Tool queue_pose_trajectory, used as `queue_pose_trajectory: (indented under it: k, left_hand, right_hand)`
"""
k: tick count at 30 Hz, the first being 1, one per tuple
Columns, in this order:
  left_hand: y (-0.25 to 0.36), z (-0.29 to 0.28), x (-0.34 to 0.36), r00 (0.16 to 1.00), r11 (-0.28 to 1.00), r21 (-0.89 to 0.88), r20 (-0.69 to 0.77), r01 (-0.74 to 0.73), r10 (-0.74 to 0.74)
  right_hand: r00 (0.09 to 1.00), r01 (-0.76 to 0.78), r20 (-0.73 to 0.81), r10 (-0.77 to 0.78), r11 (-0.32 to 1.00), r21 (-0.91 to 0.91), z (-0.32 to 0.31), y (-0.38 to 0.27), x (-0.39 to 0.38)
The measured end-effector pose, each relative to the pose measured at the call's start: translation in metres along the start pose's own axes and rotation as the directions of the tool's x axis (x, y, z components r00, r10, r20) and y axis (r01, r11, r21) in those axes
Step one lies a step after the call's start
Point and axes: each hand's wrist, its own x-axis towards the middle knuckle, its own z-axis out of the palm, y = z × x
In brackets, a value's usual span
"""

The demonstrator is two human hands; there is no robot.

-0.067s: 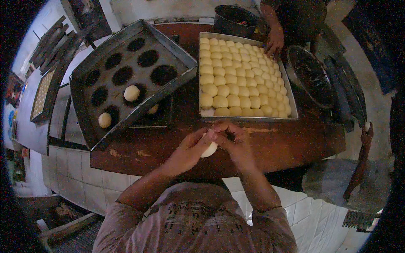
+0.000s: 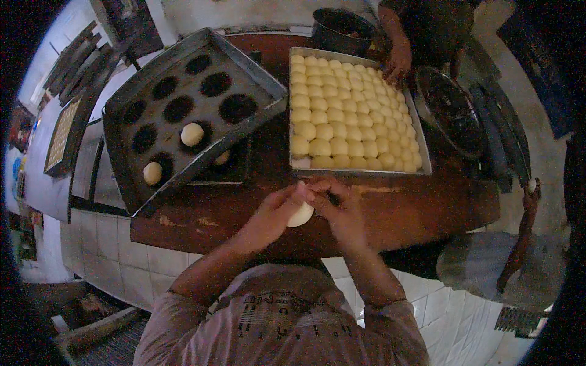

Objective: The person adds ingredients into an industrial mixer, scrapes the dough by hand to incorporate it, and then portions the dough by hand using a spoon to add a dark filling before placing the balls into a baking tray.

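Just in front of my body, over the near part of the brown table, a pale ball of dough (image 2: 300,216) is held between my two hands. My left hand (image 2: 279,205) is closed round its left side, with the thumb near the top. The fingers of my right hand (image 2: 334,198) are pinched together on its upper right. The fingertips of both hands meet and hide the top of the ball. Right behind them is a metal tray (image 2: 360,173) packed with rows of pale yellow dough balls (image 2: 342,116).
At left a dark baking pan (image 2: 125,177) with round hollows lies tilted over another tray; two dough balls (image 2: 191,135) sit in it. A dark pot (image 2: 342,30) and a basin (image 2: 448,110) stand beyond. Another person's hand (image 2: 398,61) touches the tray's far right; a second person (image 2: 519,256) is at right.
My fingers and the dough ball between them have shifted very slightly. Both hands keep their hold on it.
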Motion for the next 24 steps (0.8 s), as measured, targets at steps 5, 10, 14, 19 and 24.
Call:
queue_pose_trajectory:
  k: [5,10,14,19,24]
  left_hand:
    - [0.017,-0.028,-0.002,0.959,0.932,0.240,0.017,0.271,-0.283]
    - [0.036,-0.030,0.006,0.979,0.998,0.040,0.198,0.050,-0.057]
    - [0.037,-0.041,0.007,0.961,0.669,-0.738,0.241,0.092,0.133]
    - [0.022,-0.016,-0.014,0.963,0.948,-0.180,-0.111,-0.263,0.246]
    - [0.027,-0.016,-0.002,0.893,0.948,0.066,-0.319,-0.312,0.316]
  right_hand:
    - [0.771,0.517,0.146,-0.620,0.475,-0.712,0.017,-0.004,-0.021]
    - [0.828,0.560,0.301,-0.473,0.674,-0.481,0.025,-0.004,-0.025]
    - [0.986,0.078,0.150,-0.074,0.997,-0.023,0.033,-0.002,-0.011]
    - [0.968,-0.194,-0.006,0.253,0.757,0.624,0.047,-0.009,0.001]
    - [0.979,-0.203,0.114,0.172,0.705,0.680,0.051,0.034,0.021]
